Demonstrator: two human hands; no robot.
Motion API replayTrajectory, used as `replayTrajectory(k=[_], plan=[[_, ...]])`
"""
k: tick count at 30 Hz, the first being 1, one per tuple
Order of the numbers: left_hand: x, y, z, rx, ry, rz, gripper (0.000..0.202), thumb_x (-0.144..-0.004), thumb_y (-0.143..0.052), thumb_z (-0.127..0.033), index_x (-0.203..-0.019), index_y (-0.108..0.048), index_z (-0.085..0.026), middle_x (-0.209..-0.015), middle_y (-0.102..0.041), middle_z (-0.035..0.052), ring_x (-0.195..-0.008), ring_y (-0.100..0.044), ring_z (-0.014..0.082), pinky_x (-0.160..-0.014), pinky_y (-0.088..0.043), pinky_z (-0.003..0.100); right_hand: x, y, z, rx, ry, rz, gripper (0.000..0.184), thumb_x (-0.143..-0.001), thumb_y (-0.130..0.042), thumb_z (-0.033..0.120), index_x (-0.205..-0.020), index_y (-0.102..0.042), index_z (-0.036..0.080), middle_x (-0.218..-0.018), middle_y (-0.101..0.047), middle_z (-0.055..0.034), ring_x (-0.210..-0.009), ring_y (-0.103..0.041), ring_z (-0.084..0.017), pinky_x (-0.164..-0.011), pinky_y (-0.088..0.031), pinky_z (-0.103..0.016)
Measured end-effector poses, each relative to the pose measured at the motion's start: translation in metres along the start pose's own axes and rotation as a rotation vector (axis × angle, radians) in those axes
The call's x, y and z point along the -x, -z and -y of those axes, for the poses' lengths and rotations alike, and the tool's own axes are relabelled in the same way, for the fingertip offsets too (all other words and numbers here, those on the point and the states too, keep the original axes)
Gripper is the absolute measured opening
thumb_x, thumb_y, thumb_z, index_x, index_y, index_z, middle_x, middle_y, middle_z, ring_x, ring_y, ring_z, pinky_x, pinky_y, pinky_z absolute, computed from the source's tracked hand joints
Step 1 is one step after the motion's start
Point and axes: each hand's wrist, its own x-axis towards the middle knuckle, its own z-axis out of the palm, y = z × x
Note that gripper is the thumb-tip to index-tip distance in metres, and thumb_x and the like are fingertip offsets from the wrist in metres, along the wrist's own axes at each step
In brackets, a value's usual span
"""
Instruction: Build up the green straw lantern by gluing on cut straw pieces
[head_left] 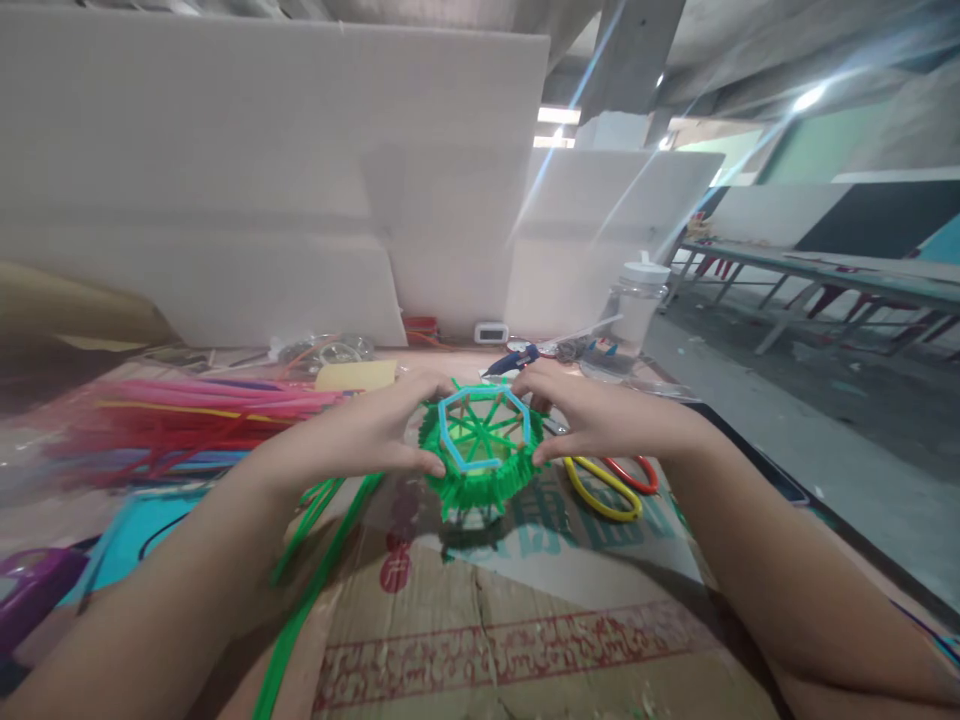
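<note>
Between both hands is a green craft basket (484, 490) with a fuzzy, pleated outer side, a light blue many-sided ring inside its top, and green strips crossing like spokes within. My left hand (397, 425) grips its left side, thumb at the front and fingers round the back. On the right side, my right hand (574, 415) holds it the same way. The fingertips behind are partly hidden. Below the basket lies a printed cardboard sheet (480, 640). Scissors with yellow and red handles (607, 490) rest close to my right hand.
A blue glue gun (511, 360) lies behind the basket, near a small white clock (491, 333). Pink and red pipe cleaners (202, 420) are heaped at left, with green strips (319, 590) nearer. A clear water bottle (634, 315) stands back right. White boards (285, 180) rise behind the table.
</note>
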Motion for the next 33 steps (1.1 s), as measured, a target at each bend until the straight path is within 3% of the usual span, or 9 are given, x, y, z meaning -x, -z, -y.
replayTrajectory(k=[7,18,23,28,33], plan=[[0.003,0.000,-0.007,-0.050,-0.029,0.005,0.059,-0.077,-0.081,-0.040,-0.127,-0.054,-0.025,-0.135,-0.058,0.0093,-0.124,-0.054,0.0312,-0.103,-0.045,0.045,0.006,0.002,0.005,0.026,0.019,0.005,0.046,-0.082,-0.076,0.046,-0.119,-0.060,0.023,-0.122,-0.060,-0.0081,-0.101,-0.057,-0.024,-0.087,-0.047,-0.036],[0.005,0.002,-0.021,-0.145,0.018,0.048,0.060,-0.076,-0.083,-0.031,-0.125,-0.049,-0.025,-0.136,-0.055,0.0088,-0.125,-0.052,0.0317,-0.102,-0.045,0.045,0.008,0.004,0.010,0.059,0.012,0.030,0.044,-0.084,-0.074,0.044,-0.121,-0.060,0.023,-0.124,-0.059,-0.0084,-0.101,-0.057,-0.024,-0.089,-0.047,-0.037],[0.007,0.001,-0.026,-0.218,0.079,0.041,0.060,-0.072,-0.086,-0.041,-0.117,-0.051,-0.023,-0.125,-0.057,0.0098,-0.109,-0.059,0.0316,-0.088,-0.049,0.041,0.007,0.002,0.008,0.045,0.037,-0.010,0.047,-0.085,-0.073,0.044,-0.126,-0.059,0.025,-0.126,-0.060,-0.0080,-0.107,-0.057,-0.025,-0.090,-0.047,-0.036],[0.009,-0.002,-0.020,-0.229,0.012,0.008,0.058,-0.075,-0.082,-0.053,-0.114,-0.051,-0.023,-0.124,-0.056,0.0097,-0.104,-0.060,0.0295,-0.083,-0.050,0.039,0.007,0.002,0.007,0.039,0.057,-0.025,0.046,-0.085,-0.074,0.043,-0.125,-0.061,0.025,-0.126,-0.061,-0.0084,-0.105,-0.058,-0.025,-0.091,-0.047,-0.037],[0.010,-0.002,-0.020,-0.275,0.005,0.017,0.056,-0.074,-0.083,-0.047,-0.114,-0.050,-0.024,-0.125,-0.057,0.0093,-0.106,-0.059,0.0300,-0.084,-0.049,0.039,0.010,0.003,0.012,0.044,0.052,-0.015,0.041,-0.085,-0.073,0.043,-0.120,-0.063,0.026,-0.122,-0.062,-0.0075,-0.103,-0.059,-0.026,-0.088,-0.047,-0.037]])
